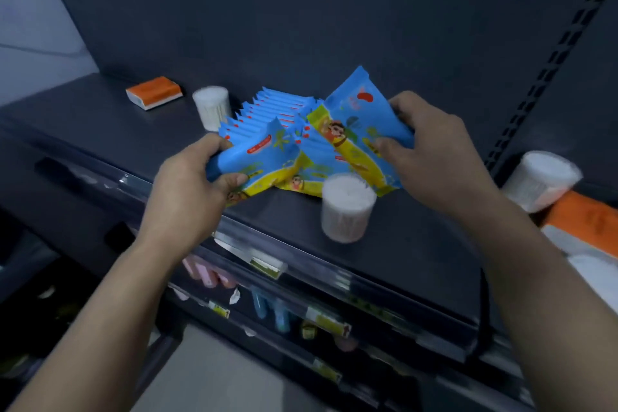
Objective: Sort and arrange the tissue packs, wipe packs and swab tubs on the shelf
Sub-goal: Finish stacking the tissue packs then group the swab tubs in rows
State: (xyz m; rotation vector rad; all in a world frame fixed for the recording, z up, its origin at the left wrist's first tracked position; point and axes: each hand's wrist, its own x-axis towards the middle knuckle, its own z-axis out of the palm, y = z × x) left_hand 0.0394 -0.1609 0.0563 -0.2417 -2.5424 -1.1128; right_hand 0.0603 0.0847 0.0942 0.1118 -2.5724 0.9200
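Tissue pack, orange on top and white at the sides, lies flat at the far left of the dark shelf, close to the back panel and apart from everything else. Just to its right the rear swab tub stands upright beside the left end of a row of blue wipe packs, which stand on edge one behind another toward the back.

The left hand reaches in over the front edge. Its grip holds the near wipe pack, thumb on the printed face and fingers curled over the upper left end, with the pack tilted. Between the two hands more blue and yellow packs lie loose and overlapping. In front of them the front swab tub stands upright, near the shelf's front edge.

The right hand has its grip on the raised wipe pack, thumb on the face and fingers behind the right edge. This pack is tipped up on a slant above the loose ones.

At the far right a third swab tub lies tilted, touching a second tissue pack, also orange; both are blurred. Below, lower shelves carry price labels and small pink and blue items, too blurred to name.
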